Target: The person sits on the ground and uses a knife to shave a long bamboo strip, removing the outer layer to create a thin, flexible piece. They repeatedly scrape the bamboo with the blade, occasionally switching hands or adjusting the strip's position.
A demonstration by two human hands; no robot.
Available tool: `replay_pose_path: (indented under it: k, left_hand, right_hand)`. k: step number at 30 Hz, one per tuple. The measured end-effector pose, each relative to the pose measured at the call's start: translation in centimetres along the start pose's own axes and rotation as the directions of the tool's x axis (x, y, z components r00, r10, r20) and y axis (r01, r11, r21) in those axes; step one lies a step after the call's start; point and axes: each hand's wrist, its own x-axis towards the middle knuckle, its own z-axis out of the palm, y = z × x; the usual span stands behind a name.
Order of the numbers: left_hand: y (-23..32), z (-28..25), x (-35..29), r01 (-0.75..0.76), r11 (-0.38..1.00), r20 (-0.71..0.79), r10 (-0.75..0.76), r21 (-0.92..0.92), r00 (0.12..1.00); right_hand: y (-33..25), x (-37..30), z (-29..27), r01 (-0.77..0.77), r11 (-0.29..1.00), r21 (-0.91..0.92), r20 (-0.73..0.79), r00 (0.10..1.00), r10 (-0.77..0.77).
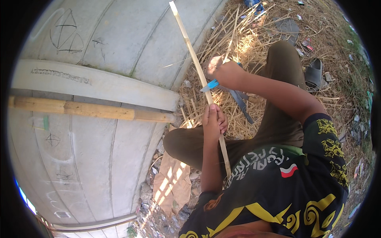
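Note:
A long, pale bamboo strip [189, 43] slants from the upper middle down to my lap, its lower end resting against my shirt. My left hand [214, 119] is closed around it below its middle. Just above, my right hand [231, 74] grips a blue-handled knife [213, 84]. The knife's blade lies across the strip, touching it or very close to it. Most of the handle is hidden in my fist. Another thin strip [231, 41] runs upward from beside my right hand; whether I hold it too is unclear.
Bamboo shavings [214, 47] cover the ground in front of me. A grey concrete wall [131, 39] rises at the left, with a bamboo pole [91, 110] along it. Flattened cardboard [172, 184] lies near my left knee, and a dark sandal [314, 74] at the right.

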Motion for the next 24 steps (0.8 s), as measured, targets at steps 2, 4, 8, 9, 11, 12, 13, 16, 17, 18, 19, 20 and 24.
replay_pose_path:
  k: [2,4,8,9,11,12,13,16,17,18,19,20,24]
  left_hand:
    - [-0.3,0.1,-0.1,0.0,1.0,0.02,0.0,-0.002,1.0]
    - [0.2,-0.1,-0.2,-0.002,1.0,0.024,0.002,-0.018,1.0]
    - [-0.3,0.2,-0.3,-0.001,1.0,0.001,0.001,-0.012,1.0]
    - [-0.9,1.4,-0.7,0.046,0.998,0.045,-0.045,-0.034,0.998]
    - [-1.8,2.2,-1.2,0.085,0.996,0.102,-0.084,-0.004,0.991]
    - [-2.0,2.2,-1.5,0.105,0.994,0.128,-0.107,0.019,0.986]
    - [-2.0,2.3,-1.6,0.11,0.993,0.119,-0.114,0.046,0.986]
    - [-2.3,1.6,-1.6,0.085,0.996,0.124,-0.085,0.007,0.989]
    - [-2.1,1.5,-1.3,0.081,0.997,0.108,-0.078,-0.018,0.991]
    - [-1.8,1.0,-1.1,0.072,0.997,0.079,-0.069,-0.04,0.994]
    - [-1.4,0.6,-1.0,0.064,0.996,0.048,-0.061,-0.058,0.997]
    - [-1.0,0.5,-0.8,0.055,0.997,0.038,-0.054,-0.051,0.998]
    - [0.0,-0.2,-0.8,0.033,0.999,-0.014,-0.034,-0.033,0.999]
  right_hand:
    - [0.3,0.2,0.5,-0.001,1.0,-0.018,-0.006,1.0,0.001]
    - [-0.1,0.5,-0.2,-0.02,1.0,-0.017,-0.038,0.999,0.019]
    - [1.1,2.0,0.2,-0.166,0.986,-0.01,-0.05,0.985,0.165]
    - [4.1,2.3,0.4,-0.253,0.967,-0.014,-0.085,0.964,0.251]
    - [7.4,3.1,0.1,-0.363,0.932,-0.018,-0.083,0.929,0.36]
    - [8.5,3.4,-1.1,-0.398,0.917,-0.028,-0.05,0.917,0.396]
    - [8.8,3.6,-1.7,-0.433,0.901,-0.04,-0.018,0.902,0.432]
    - [7.1,4.0,-1.7,-0.44,0.898,0.008,-0.041,0.897,0.44]
    - [6.6,3.9,-1.7,-0.372,0.928,0.011,-0.037,0.927,0.372]
    - [5.7,3.7,-1.4,-0.304,0.953,-0.014,-0.005,0.953,0.303]
    - [4.7,3.2,-1.0,-0.233,0.972,-0.033,0.028,0.972,0.234]
    - [3.7,2.6,-0.6,-0.161,0.986,-0.05,0.062,0.985,0.164]
    - [-1.0,-0.4,-2.5,0.028,0.999,-0.023,0.05,0.998,-0.027]
